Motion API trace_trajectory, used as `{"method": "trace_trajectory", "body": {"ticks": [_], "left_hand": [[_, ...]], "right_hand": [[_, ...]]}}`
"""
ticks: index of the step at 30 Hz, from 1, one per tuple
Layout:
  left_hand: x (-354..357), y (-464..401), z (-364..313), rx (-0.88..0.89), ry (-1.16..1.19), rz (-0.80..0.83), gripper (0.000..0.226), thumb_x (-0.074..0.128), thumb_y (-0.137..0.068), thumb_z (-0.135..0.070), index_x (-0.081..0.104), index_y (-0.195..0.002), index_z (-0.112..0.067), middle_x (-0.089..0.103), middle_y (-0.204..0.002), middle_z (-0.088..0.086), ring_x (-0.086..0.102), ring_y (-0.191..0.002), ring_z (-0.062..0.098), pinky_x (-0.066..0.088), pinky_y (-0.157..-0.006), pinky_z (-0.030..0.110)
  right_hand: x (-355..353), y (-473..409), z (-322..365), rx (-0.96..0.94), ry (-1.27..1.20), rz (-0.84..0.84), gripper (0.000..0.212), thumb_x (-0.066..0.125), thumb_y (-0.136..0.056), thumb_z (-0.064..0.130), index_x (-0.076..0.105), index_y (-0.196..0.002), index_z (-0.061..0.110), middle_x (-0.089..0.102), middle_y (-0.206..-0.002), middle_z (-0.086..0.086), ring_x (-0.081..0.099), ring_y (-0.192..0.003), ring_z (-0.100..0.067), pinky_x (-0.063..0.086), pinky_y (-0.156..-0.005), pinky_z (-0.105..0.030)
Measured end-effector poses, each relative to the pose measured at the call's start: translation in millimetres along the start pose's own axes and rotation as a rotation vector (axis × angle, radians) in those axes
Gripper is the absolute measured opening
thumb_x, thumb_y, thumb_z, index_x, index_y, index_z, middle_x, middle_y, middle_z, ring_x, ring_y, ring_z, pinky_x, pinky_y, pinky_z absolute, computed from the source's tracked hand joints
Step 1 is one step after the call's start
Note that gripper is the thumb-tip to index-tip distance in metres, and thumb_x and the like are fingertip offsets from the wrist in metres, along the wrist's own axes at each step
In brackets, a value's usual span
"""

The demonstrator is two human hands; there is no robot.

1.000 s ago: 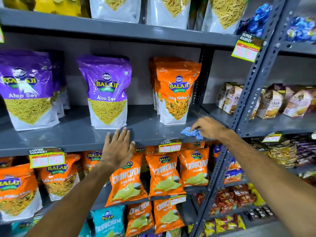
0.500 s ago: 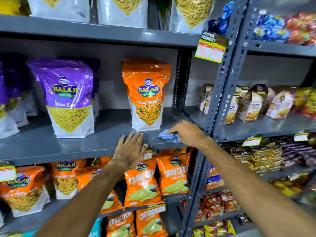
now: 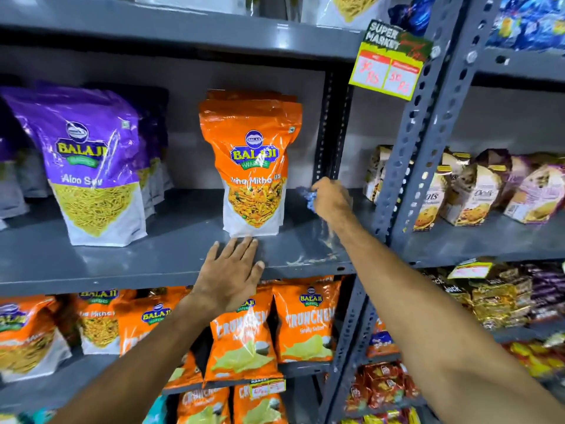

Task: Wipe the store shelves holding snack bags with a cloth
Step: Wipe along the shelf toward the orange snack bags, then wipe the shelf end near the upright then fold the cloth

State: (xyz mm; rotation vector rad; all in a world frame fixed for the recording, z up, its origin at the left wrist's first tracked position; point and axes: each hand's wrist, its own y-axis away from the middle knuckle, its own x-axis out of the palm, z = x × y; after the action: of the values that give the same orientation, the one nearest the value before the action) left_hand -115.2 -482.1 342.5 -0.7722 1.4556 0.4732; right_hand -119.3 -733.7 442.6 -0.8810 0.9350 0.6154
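Observation:
A grey metal shelf holds an orange snack bag in the middle and a purple snack bag to its left. My right hand is deep on the shelf, just right of the orange bag, closed around a small blue cloth that sticks out on its left side. My left hand lies flat with fingers spread on the shelf's front edge, directly below the orange bag. Pale smears show on the shelf surface near my right forearm.
A perforated grey upright stands right of my right arm, with a yellow price tag above. Beyond it sit biscuit packs. Orange chip bags hang on the shelf below. More bags fill the shelf above.
My right hand with the cloth has moved from the shelf's front edge toward the back, beside the orange bag. My left hand stayed on the front edge. The camera has come closer.

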Motion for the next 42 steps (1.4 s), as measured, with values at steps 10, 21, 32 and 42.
{"method": "trace_trajectory", "body": {"ticks": [10,21,32,42], "left_hand": [[3,0,1,-0.012,-0.03,-0.044,0.074,-0.001,-0.098,-0.055,0.011,-0.163,-0.022,0.01,-0.172,-0.005,0.004,-0.159,0.016,0.008,-0.128,0.05],[9,0,2,-0.005,-0.038,-0.09,0.069,0.007,-0.103,-0.053,0.021,-0.162,-0.022,0.018,-0.171,-0.005,0.01,-0.159,0.016,0.015,-0.127,0.051],[0,3,1,0.023,-0.01,-0.054,0.09,-0.013,-0.087,-0.058,0.015,-0.163,-0.02,0.015,-0.172,-0.003,0.008,-0.159,0.019,0.008,-0.127,0.048],[-9,4,0,0.008,0.07,0.028,0.064,0.016,-0.106,-0.049,0.013,-0.163,-0.019,0.012,-0.172,-0.002,0.004,-0.159,0.022,0.004,-0.128,0.053]], "right_hand": [[70,-132,-4,0.155,0.023,0.225,0.04,0.053,-0.094,0.021,0.061,-0.129,0.005,0.056,-0.139,-0.023,0.056,-0.125,-0.042,0.05,-0.099,-0.052],[105,-136,-11,0.012,0.171,0.46,0.065,0.023,-0.096,0.062,0.053,-0.141,0.026,0.051,-0.149,-0.008,0.051,-0.133,-0.034,0.042,-0.107,-0.049],[47,-26,-2,0.021,0.118,0.303,0.059,0.042,-0.086,0.058,0.066,-0.122,0.018,0.062,-0.134,-0.015,0.062,-0.115,-0.036,0.053,-0.095,-0.041],[1,80,15,-0.089,0.226,0.319,0.034,0.052,-0.081,0.026,0.072,-0.109,0.025,0.073,-0.108,-0.011,0.067,-0.099,-0.034,0.053,-0.078,-0.038]]}}
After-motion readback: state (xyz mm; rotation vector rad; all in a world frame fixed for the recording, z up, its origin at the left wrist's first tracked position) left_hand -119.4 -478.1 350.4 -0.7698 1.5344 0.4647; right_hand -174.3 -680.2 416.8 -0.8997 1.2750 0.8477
